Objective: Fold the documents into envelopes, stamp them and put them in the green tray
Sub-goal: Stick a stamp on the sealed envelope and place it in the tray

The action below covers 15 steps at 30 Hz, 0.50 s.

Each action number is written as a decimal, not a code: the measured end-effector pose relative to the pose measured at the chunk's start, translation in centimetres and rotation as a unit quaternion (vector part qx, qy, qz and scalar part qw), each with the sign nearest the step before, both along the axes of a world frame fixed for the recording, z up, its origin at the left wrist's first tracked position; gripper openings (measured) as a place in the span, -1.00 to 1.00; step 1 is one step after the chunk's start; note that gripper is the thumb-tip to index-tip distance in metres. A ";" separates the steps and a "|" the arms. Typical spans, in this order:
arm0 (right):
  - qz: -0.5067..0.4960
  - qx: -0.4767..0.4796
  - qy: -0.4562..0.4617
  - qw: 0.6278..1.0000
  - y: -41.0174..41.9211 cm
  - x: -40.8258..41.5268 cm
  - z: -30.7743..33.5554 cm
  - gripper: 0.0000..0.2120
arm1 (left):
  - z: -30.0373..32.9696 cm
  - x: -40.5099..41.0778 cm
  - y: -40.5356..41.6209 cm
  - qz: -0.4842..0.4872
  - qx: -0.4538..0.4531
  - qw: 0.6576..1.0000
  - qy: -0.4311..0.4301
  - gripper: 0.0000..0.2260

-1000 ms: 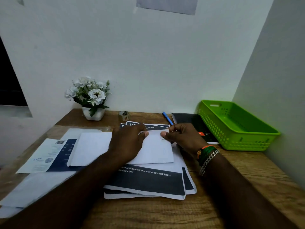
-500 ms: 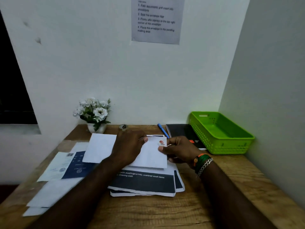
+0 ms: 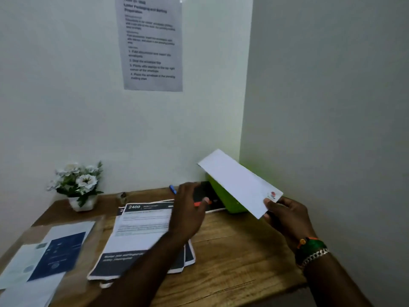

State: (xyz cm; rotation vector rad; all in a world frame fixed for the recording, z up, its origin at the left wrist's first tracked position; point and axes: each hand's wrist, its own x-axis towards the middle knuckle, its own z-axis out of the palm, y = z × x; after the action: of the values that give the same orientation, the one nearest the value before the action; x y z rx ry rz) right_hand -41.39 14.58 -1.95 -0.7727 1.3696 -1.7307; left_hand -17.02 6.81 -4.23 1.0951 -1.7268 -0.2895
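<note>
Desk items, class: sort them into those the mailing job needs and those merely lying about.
Job: stamped envelope pinched by right hand; left hand, free; document stack; green tray.
Lying about: flower pot; blue pen; black notebook; wall notice.

Your way to the green tray (image 3: 223,199) is narrow: it sits in the back right corner, walled behind and on its right, with the raised envelope (image 3: 238,182) covering most of it. A black notebook (image 3: 207,196) lies just left of it. Bare wood (image 3: 232,244) lies open in front. The documents (image 3: 143,231) fill the middle; the flower pot (image 3: 81,203) blocks the back left.
</note>
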 end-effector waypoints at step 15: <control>-0.092 0.004 0.013 0.996 -7.1 -1.4 0.0 -0.69 | -1.2 -9.5 -4.2 -0.020 0.006 0.988 -0.155 -0.73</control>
State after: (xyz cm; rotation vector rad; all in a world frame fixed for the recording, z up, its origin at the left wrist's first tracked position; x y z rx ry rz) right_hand -42.81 7.48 -1.91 -0.6835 1.5039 -1.8608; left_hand -26.48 2.60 -5.39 1.1604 -2.0269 -0.1591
